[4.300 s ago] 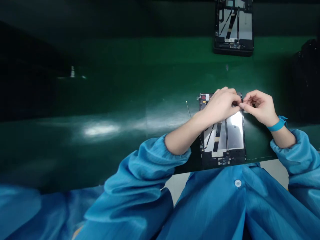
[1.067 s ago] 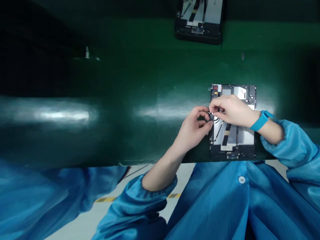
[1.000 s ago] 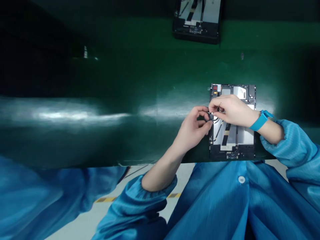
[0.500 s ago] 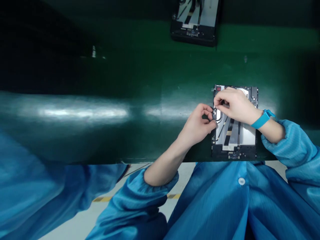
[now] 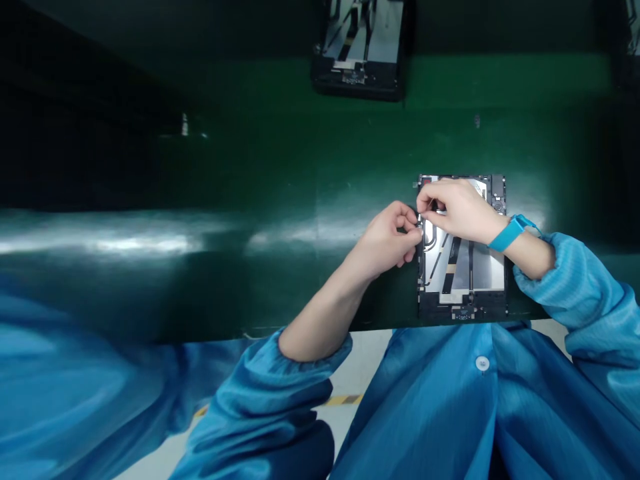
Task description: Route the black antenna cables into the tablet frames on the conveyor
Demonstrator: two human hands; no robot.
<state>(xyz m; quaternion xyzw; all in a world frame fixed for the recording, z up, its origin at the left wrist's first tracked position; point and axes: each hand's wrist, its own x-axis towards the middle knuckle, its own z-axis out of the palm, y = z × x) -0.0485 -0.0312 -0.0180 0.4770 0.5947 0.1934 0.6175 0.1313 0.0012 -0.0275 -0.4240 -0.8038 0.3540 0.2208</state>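
An opened tablet (image 5: 487,270) lies flat at the front edge of the green table, its inner side up, showing black ribbon cables over silvery panels. My left hand (image 5: 390,237) is at its left edge, with thumb and forefinger brought together against the frame and the other fingers curled. Over the tablet's upper left part reaches my right hand (image 5: 467,210), wearing a blue wrist strap (image 5: 511,233). Its thumb and forefinger pinch near the same edge, just above the left fingertips. Whatever lies between either pair of fingertips is too small to make out.
A second opened tablet (image 5: 360,73) sits farther back on the green table (image 5: 250,167). Part of another device (image 5: 634,27) shows at the top right corner. At the lower left, a person's blue sleeve (image 5: 65,387) is close to the table edge.
The view has shifted a little, so the tablets appear farther left. My left thumb has moved up to meet the forefinger at the tablet's edge. The right hand keeps its pinch.
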